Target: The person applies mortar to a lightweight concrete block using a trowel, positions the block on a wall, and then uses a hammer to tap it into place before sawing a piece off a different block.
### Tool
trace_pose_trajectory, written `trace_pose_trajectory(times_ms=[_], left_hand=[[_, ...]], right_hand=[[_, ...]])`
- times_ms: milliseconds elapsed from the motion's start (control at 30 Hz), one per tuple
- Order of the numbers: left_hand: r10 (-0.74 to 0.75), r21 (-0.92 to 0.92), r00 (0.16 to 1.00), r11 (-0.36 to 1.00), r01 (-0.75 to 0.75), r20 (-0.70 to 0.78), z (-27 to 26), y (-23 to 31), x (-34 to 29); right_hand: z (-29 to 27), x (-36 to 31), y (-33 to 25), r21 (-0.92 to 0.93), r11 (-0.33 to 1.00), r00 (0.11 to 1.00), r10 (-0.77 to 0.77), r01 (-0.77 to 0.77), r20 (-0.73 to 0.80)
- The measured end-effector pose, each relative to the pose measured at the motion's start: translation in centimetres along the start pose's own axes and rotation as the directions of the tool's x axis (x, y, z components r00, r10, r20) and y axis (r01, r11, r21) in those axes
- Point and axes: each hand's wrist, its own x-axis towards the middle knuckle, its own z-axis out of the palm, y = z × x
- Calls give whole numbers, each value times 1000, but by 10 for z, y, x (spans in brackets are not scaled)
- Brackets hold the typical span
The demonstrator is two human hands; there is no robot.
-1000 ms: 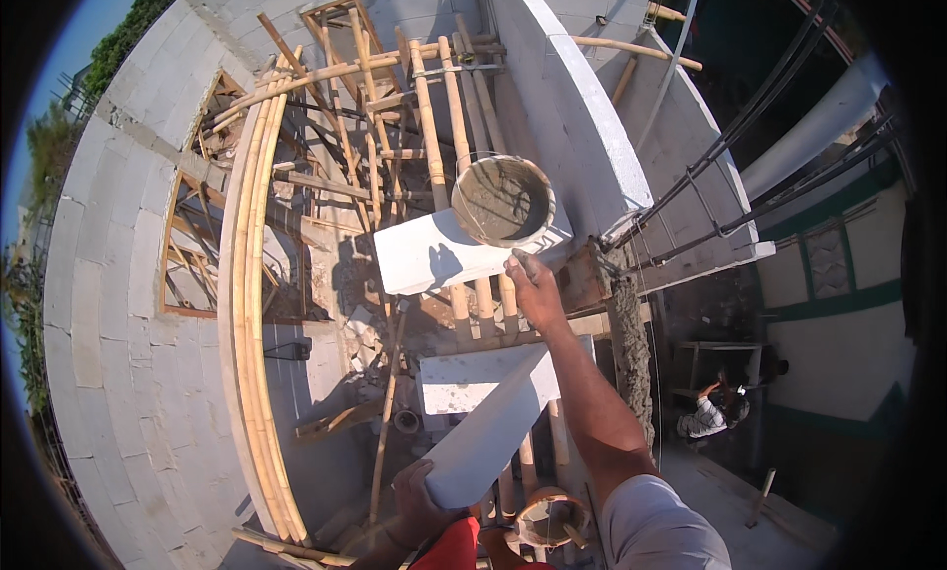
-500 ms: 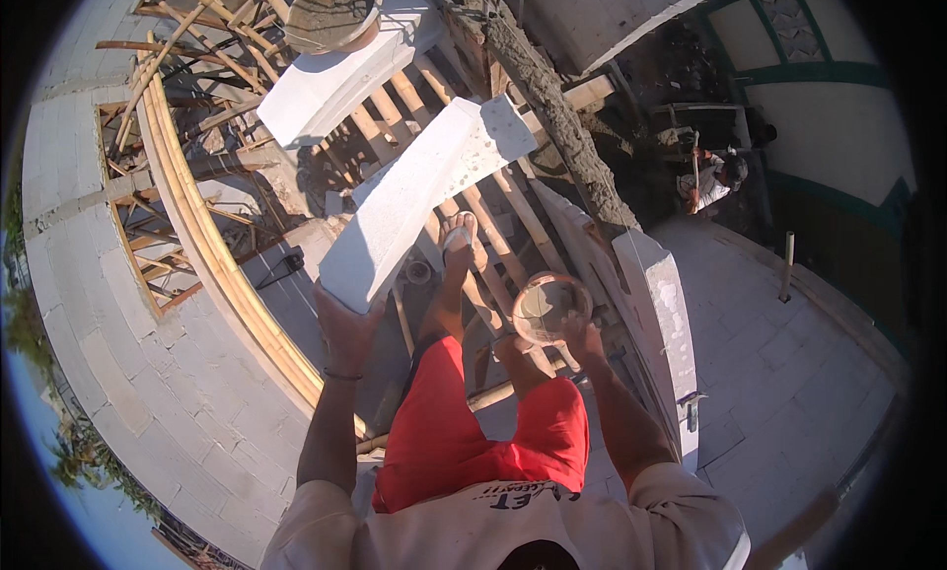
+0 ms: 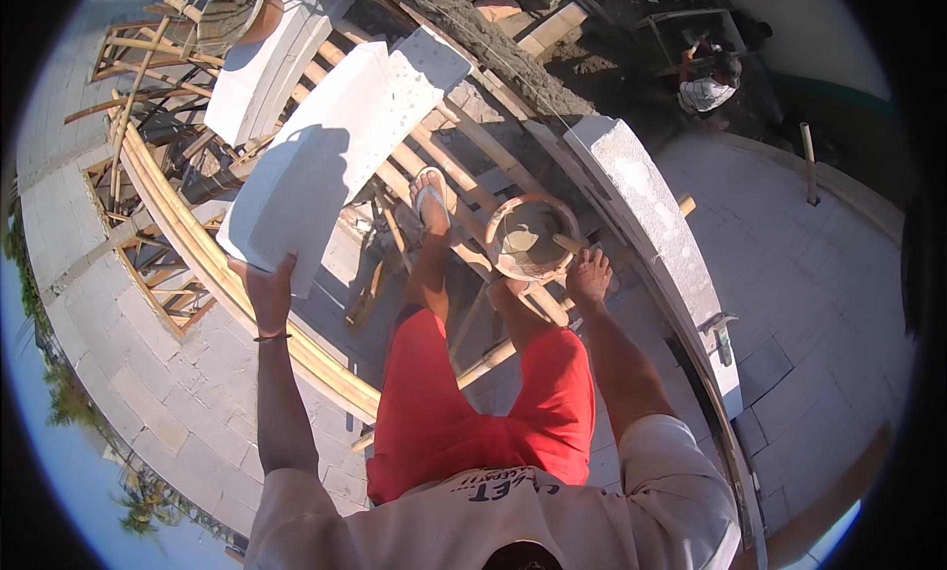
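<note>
My left hand (image 3: 264, 292) grips the near end of a long white lightweight concrete block (image 3: 321, 166), thumb on its side. The block lies slanted over the bamboo poles, its far end beside a speckled white face (image 3: 429, 69). A round bowl (image 3: 490, 230) of wet grey mortar stands by my right foot. My right hand (image 3: 590, 276) is at the bowl's right rim, fingers curled at a short wooden handle (image 3: 568, 243). That handle sticks out over the rim; the tool's working end is hard to make out in the mortar.
Bamboo poles (image 3: 473, 161) with gaps lie under my sandalled feet. A narrow white block wall (image 3: 641, 190) with a metal clamp (image 3: 722, 338) runs along the right. Another bowl (image 3: 229, 16) sits on white blocks at upper left. A person (image 3: 708, 89) is lower down at upper right.
The view has shifted. My right hand has moved from inside the bowl's near edge to its right rim, where the wooden handle now shows. My left hand stays on the block's end.
</note>
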Motion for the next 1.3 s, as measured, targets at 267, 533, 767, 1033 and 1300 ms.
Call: trace_pose_trajectory(times_ms=[267,533,767,1033,1300], left_hand=[[97,75,978,994,-85,-184,23,-31,-23],[-16,-70,976,998,1,-219,29,-45,-42],[-66,-130,962,991,33,-264,44,-34,-51],[-22,95,954,994,52,-300,25,-21,-56],[-27,171,958,982,79,-284,14,-36,-50]], right_hand=[[55,61,3,-136,990,965,7,30,263],[94,92,-25,-214,971,875,11,106,484],[85,87,7,-141,976,894,-88,165,439],[65,79,0,-48,995,942,-65,86,329],[100,99,-25,-23,974,920,-207,227,332]])
